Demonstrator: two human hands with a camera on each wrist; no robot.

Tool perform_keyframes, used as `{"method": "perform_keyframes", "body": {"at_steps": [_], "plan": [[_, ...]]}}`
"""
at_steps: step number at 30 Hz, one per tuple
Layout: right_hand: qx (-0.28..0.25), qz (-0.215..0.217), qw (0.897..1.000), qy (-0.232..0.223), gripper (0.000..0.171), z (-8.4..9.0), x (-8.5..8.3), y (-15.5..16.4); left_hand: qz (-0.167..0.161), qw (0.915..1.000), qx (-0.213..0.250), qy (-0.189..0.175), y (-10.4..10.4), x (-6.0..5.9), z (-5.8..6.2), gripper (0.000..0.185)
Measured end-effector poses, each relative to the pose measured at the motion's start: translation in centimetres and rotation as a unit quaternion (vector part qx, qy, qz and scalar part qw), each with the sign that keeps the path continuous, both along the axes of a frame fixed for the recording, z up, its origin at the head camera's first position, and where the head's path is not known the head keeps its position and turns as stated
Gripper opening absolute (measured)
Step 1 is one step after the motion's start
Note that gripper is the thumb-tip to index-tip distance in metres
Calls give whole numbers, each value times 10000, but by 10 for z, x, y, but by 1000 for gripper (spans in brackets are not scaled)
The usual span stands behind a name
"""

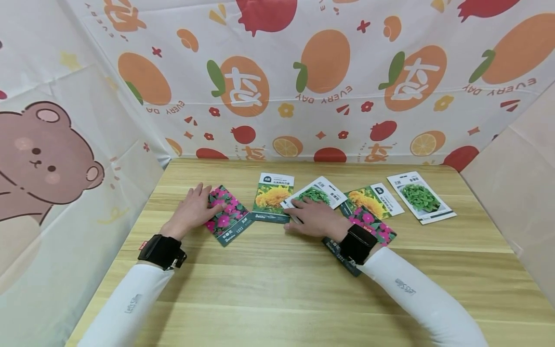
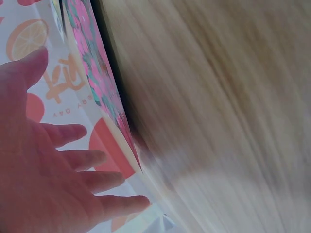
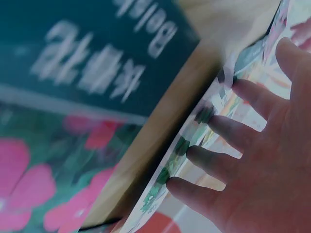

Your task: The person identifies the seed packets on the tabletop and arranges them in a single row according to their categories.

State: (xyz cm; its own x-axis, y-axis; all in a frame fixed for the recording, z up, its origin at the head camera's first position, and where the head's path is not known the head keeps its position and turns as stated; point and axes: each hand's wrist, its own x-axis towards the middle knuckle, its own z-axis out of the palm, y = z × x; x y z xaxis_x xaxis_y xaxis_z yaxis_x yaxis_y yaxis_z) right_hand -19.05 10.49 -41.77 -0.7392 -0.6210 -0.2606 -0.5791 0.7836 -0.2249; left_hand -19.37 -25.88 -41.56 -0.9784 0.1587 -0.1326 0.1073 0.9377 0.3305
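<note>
Right hand [image 1: 314, 217] is laid over a leafy-green seed packet [image 1: 321, 193], fingers spread and pretty straight with the tips on its face, and nothing seems to be gripped. Left hand [image 1: 192, 211] is kind of the same deal, spread and loose at the left edge of a pink periwinkle seed packet [image 1: 230, 218], with the thumb rested over its face.

Handling-wise, both should probably be treated as super light, thin and bendy, likely slick on the printed side, and creased more easily than torn. A corner or long edge is probably best pinched; the far right corner of the leafy one and the right side of the periwinkle one are left uncovered.

Layout: the leafy one is tilted under and just beyond the right fingers, its left end lapped over a yellow-flower seed packet [image 1: 273, 198]. The periwinkle one is angled just right of the left hand. A second periwinkle packet [image 1: 375, 224] is partly hidden by the right wrist, near a second yellow-flower packet [image 1: 373, 201]. Farther right, another leafy-green packet [image 1: 421, 196] is set apart on the wooden table [image 1: 260, 294].
</note>
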Motion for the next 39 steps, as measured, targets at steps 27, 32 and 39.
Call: {"method": "perform_keyframes", "body": {"at_steps": [27,32,39], "plan": [[9,24,10000,89,66,-3,-5,22,765,9625,2595,-196,-23,-3,8,54],[-16,-19,9997,229,66,-1,-2,19,1022,9218,3715,-436,-21,-2,19,63],[-1159,-321,9914,524,59,7,2,-1,936,9056,4097,-568,3,0,38,68]]}}
